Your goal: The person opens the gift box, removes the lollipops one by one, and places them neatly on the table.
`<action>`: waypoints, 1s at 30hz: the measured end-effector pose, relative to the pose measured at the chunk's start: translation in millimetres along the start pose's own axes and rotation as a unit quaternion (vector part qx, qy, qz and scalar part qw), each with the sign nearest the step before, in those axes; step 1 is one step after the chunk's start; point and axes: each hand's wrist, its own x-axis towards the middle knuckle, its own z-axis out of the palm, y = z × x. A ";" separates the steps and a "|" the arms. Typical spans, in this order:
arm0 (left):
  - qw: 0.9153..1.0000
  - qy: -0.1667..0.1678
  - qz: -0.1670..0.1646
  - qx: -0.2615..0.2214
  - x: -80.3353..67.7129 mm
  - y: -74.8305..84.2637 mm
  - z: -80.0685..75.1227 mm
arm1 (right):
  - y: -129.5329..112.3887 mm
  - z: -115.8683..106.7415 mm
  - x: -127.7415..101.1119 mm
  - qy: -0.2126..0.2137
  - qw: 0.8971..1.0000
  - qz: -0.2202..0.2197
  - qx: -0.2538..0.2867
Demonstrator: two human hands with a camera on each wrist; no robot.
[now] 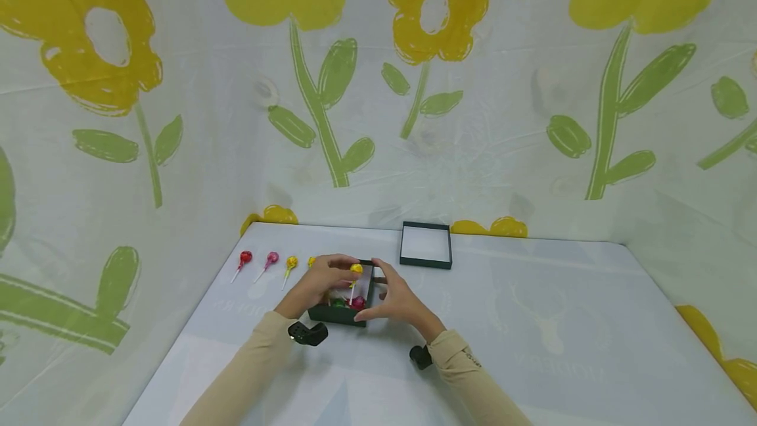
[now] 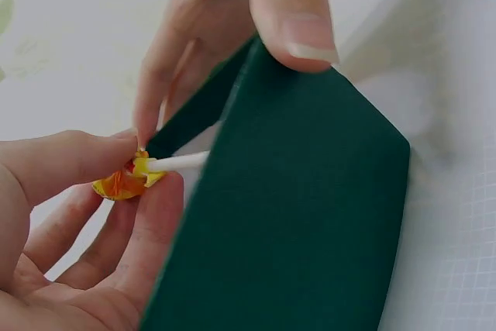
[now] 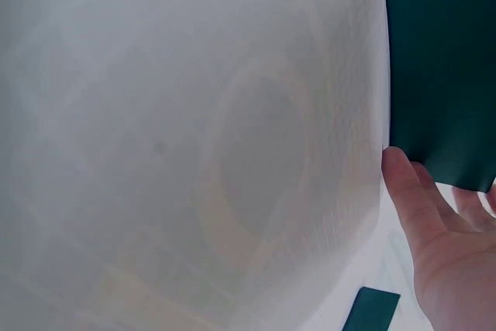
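Observation:
My left hand (image 1: 319, 281) pinches a yellow lollipop (image 1: 356, 269) by its wrapped candy, the white stick pointing down into a dark green box (image 1: 337, 315). In the left wrist view the lollipop's yellow and orange wrapper (image 2: 124, 182) sits between thumb and fingers, and the box wall hides the stick's end. On the box's right side, my right hand (image 1: 403, 300) grips the walls, thumb at the near corner and fingers towards the far one. Inside lie a dark pink lollipop (image 1: 358, 303) and something green (image 1: 338, 303), partly covered by the left hand.
Left of the box, a red lollipop (image 1: 245, 257), a pink lollipop (image 1: 272, 258) and a yellow lollipop (image 1: 292, 262) lie in a row; another yellow one (image 1: 311, 261) is half hidden behind the left hand. A green-rimmed lid (image 1: 424, 263) lies behind, near the flowered curtain (image 1: 491, 169).

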 end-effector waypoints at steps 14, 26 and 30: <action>0.998 -0.010 0.013 -0.061 -16.8 9.3 -23.1 | -1.6 0.2 -1.6 0.004 1.000 0.002 0.003; 0.999 0.025 0.025 -0.032 -33.6 10.9 -58.6 | -2.4 -0.6 -0.1 0.002 1.000 0.013 -0.009; 0.999 0.034 0.024 -0.017 -38.3 7.9 -70.9 | -2.1 0.0 -1.8 0.003 1.000 0.015 -0.011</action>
